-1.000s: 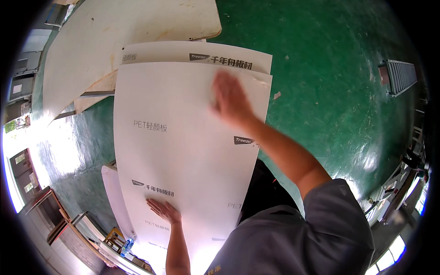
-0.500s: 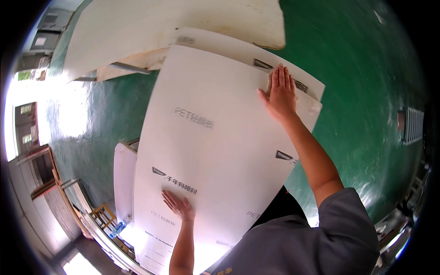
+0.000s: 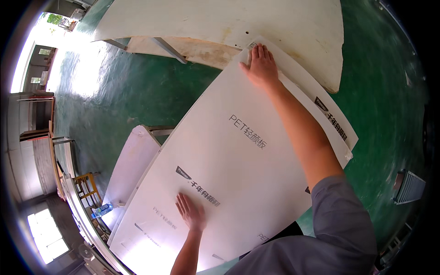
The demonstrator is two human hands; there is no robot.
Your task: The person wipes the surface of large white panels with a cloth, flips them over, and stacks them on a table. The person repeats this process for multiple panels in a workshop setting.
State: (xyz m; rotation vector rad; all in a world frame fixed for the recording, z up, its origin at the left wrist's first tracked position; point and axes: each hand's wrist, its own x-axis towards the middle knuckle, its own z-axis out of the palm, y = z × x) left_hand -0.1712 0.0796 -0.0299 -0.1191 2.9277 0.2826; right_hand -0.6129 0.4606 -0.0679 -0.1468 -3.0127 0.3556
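A large white board [image 3: 220, 151] with dark printing fills the middle in front of me, its far end reaching over a pale table. Near its far corner my right hand [image 3: 263, 68] presses down, fingers straight and close together, on a pale cloth [image 3: 249, 56] that peeks out beside the thumb; most of the cloth is hidden under the palm. Lower down, beneath the dark printed line, my left hand [image 3: 190, 213] lies flat and empty, palm toward the surface, slightly blurred. A second white sheet [image 3: 316, 87] sticks out under the board along its far right edge.
A big pale table [image 3: 220, 20] stands ahead. Left of the board are a smaller white panel [image 3: 130, 165], a blue-labelled bottle [image 3: 101, 210] and a yellow stool [image 3: 87, 188]. A grey slatted object [image 3: 409, 187] rests on the green floor [image 3: 151, 87] at right.
My right hand and the cloth have slid along the board's far edge to its left corner. The left hand stays flat lower down. The whole view has turned, so the board appears tilted further right.
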